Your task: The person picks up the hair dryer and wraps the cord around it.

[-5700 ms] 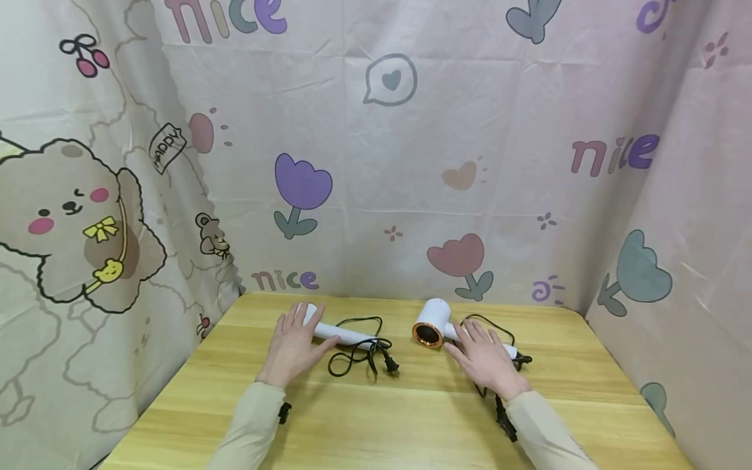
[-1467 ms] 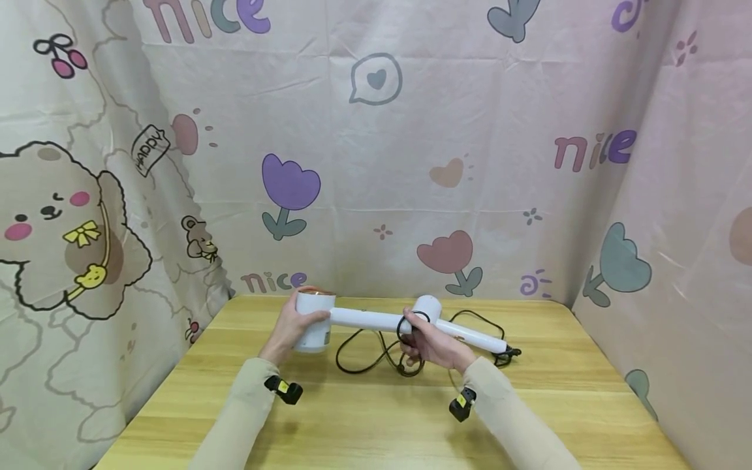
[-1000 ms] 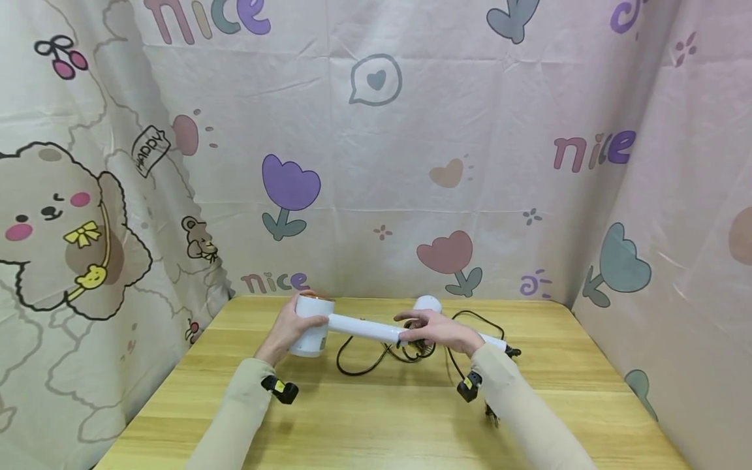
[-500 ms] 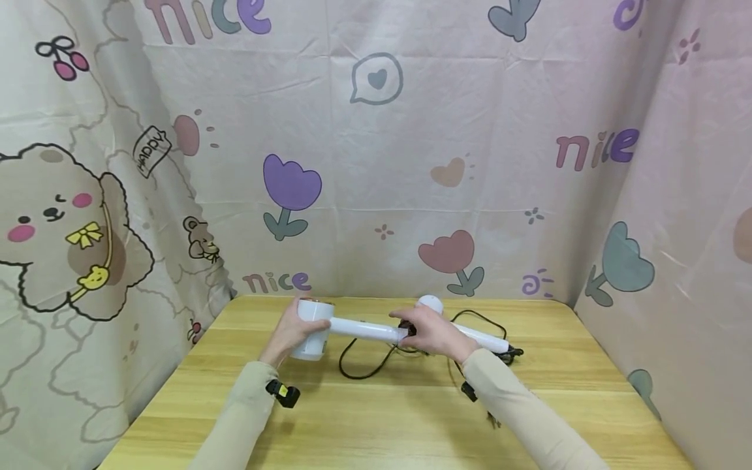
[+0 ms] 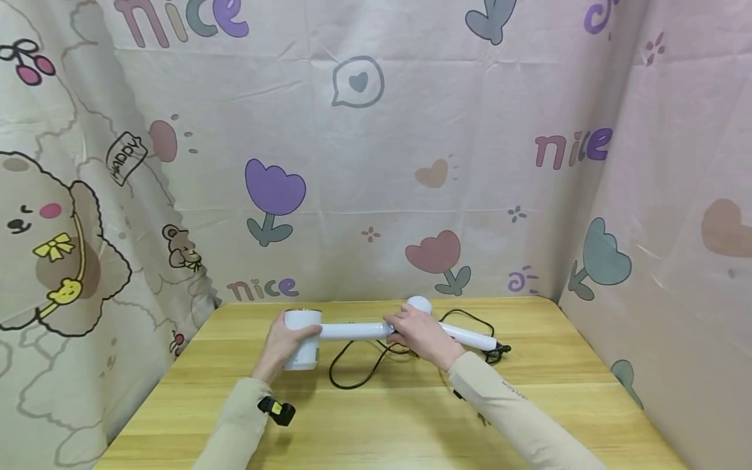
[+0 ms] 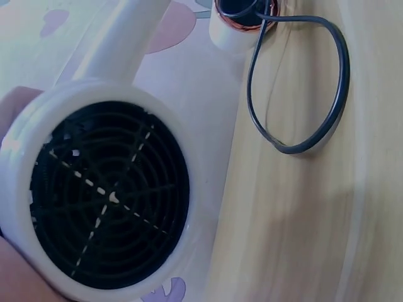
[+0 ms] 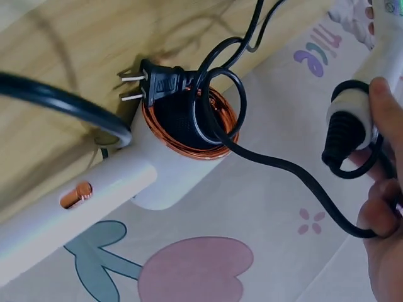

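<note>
My left hand [image 5: 282,343] grips the head of a white hair dryer [image 5: 302,346], holding it above the table with the handle pointing right. Its dark round grille [image 6: 113,195] faces the left wrist camera. At the handle's end is my right hand [image 5: 423,333], fingers curled on the black power cord [image 7: 293,167] and one finger touching the handle. A turn of cord circles the handle end. Behind the right hand lies a second white hair dryer [image 5: 470,336] with a copper-coloured rim. In the right wrist view, a two-pin plug [image 7: 164,85] and cord loops hang before its nozzle.
A cord loop [image 5: 346,386] droops below the held dryer's handle. Another cord [image 5: 470,314] curves behind the second dryer. The wooden table [image 5: 364,431] ends at a printed curtain [image 5: 352,254] along the back and sides.
Earlier both hands lay spread over the two dryers on the table. The left hand has since lifted one dryer; the right hand has moved cord around its handle end, and the handle has levelled.
</note>
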`<state>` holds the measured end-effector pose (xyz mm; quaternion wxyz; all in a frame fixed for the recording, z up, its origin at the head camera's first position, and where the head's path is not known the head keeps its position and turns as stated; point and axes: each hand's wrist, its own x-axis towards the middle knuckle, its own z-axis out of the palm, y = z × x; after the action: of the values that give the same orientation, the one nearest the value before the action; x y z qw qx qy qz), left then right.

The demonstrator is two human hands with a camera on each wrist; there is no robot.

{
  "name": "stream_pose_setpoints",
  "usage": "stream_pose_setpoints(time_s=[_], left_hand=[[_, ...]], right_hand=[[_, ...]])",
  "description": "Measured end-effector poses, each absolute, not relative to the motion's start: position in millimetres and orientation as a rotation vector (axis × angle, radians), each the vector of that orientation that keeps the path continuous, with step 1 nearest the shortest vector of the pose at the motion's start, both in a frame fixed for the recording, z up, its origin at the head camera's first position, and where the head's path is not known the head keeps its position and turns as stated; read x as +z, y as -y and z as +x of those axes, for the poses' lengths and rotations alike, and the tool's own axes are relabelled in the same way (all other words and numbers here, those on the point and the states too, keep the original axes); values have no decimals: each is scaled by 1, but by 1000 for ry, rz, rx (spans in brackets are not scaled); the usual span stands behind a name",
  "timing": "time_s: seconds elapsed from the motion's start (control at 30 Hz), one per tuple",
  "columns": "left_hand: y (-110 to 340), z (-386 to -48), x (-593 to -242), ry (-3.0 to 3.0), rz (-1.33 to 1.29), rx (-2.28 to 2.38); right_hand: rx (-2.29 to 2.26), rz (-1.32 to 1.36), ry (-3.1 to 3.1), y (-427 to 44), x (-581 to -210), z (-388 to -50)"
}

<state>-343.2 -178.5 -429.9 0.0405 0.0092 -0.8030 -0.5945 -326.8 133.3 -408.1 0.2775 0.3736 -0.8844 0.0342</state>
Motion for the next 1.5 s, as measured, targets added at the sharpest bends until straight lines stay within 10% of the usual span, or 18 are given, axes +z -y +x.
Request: stream_pose_setpoints(time_s=[1.17, 1.5], left_hand=[[159, -339, -427, 2291, 87, -1885], [162, -338, -425, 2161, 194, -2013]], right_hand=[[238, 761, 2041, -134, -428, -335], [1411, 433, 2195, -115, -417, -321]])
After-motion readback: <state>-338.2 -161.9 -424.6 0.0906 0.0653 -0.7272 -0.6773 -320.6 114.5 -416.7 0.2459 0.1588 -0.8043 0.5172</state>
